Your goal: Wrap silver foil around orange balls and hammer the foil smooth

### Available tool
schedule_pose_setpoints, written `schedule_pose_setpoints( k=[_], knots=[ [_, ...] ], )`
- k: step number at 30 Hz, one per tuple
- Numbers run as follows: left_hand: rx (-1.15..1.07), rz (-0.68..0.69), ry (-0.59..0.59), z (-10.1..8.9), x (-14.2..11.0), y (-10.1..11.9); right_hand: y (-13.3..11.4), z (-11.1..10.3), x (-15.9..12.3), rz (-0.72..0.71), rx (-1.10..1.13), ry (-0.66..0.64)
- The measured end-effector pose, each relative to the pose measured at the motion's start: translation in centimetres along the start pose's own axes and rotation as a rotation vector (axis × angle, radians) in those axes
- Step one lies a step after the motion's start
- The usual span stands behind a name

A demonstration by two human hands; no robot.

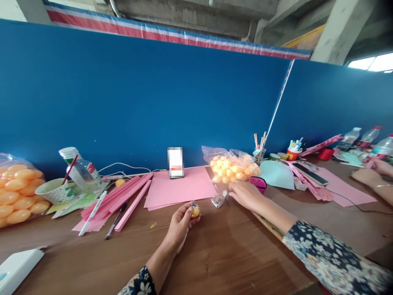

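Observation:
A small yellow ball (195,211) with shiny silvery bits on its top is gripped in the fingers of my left hand (181,223), above the brown table. My right hand (245,196) reaches farther out, its fingers bent closely together beside a clear plastic bag of yellow-orange balls (231,169). Just left of its fingertips lies a small clear packet (219,199) with something shiny in it. What those fingertips pinch, if anything, is too small to make out. A magenta pouch (258,184) sits behind my right wrist.
Pink sheets (181,188) lie before a propped-up phone (176,162). To the left are pink strips (123,196), pens, a paper cup (57,191) and another bag of balls (18,192). Another person's hands (373,178) are at far right. A blue partition (153,90) stands behind.

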State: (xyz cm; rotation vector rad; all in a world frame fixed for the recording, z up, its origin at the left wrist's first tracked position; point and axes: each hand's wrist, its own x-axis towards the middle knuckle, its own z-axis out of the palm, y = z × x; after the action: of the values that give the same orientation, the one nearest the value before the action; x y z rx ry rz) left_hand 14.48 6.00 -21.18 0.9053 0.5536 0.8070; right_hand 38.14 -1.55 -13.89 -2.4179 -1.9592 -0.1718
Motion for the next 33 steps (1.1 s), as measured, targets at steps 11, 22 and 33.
schedule_pose_setpoints(
  k=[11, 22, 33],
  knots=[
    [0.038, -0.005, 0.007, 0.0, 0.1, 0.0, 3.8, 3.6, -5.7, 0.128, 0.071, -0.089],
    [0.028, 0.009, 0.014, 0.0, 0.1, 0.0, 4.4, 5.1, -5.5, 0.196, 0.339, -0.074],
    [0.26, 0.042, -0.052, 0.1, 0.0, 0.0, 1.0, 2.0, -8.9, 0.345, 1.073, -0.045]
  ],
)
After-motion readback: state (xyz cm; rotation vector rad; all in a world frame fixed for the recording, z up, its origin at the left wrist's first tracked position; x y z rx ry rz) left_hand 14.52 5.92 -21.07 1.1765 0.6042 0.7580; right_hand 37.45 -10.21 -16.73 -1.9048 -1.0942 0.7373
